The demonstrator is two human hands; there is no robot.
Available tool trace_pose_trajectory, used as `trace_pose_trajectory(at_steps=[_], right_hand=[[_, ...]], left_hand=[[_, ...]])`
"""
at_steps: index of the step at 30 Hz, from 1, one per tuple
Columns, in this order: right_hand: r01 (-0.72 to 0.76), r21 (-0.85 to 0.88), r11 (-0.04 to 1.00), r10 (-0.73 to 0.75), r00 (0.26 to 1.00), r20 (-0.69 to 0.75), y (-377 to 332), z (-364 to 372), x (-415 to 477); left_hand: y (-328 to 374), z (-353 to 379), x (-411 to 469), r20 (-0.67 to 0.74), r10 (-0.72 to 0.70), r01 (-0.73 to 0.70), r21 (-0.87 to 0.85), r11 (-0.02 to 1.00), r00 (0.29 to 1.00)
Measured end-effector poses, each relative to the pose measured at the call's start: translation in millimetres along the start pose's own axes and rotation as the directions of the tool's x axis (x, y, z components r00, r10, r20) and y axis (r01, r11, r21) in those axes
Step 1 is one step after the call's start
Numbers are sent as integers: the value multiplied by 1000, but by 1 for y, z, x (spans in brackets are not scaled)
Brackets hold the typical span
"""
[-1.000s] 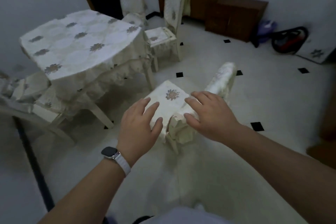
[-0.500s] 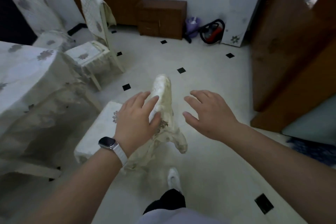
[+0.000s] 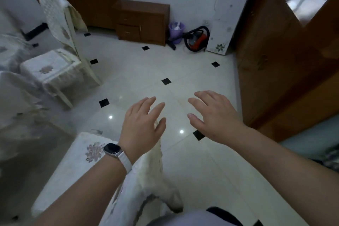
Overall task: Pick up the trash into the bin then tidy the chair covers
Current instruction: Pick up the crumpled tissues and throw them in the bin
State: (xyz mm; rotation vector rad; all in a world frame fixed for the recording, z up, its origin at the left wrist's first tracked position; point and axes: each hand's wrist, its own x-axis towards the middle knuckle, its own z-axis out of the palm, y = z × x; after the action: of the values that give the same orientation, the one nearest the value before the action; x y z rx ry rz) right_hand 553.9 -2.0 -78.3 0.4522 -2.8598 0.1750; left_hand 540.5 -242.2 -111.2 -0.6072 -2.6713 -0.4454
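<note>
Near left, my left hand (image 3: 142, 126) w/ fingers spread over the chair cover (image 3: 146, 180) top. Right hand (image 3: 214, 115) spread too, nothing held, above floor (image 3: 183, 170); purple bin (image 3: 176, 31) far back.

Near chair (image 3: 88, 154): back top hidden under left hand (image 3: 141, 130); whether hand touches it, unclear. Left: table (image 3: 16, 115) blurred, cut off by edge. Far bin (image 3: 176, 31): white contents too small to tell.
</note>
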Motion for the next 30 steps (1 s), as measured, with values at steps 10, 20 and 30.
trace_pose_trajectory(at_steps=[10, 20, 30], right_hand=[[65, 58, 996, -62, 997, -43, 98, 59, 109], [144, 143, 979, -139, 989, -45, 237, 81, 240], [257, 166, 952, -245, 966, -87, 279, 96, 354]], left_hand=[[-20, 67, 118, 74, -65, 60, 70, 996, 995], [-1, 128, 276, 65, -116, 99, 217, 971, 991], [-34, 136, 362, 28, -192, 173, 316, 933, 981]])
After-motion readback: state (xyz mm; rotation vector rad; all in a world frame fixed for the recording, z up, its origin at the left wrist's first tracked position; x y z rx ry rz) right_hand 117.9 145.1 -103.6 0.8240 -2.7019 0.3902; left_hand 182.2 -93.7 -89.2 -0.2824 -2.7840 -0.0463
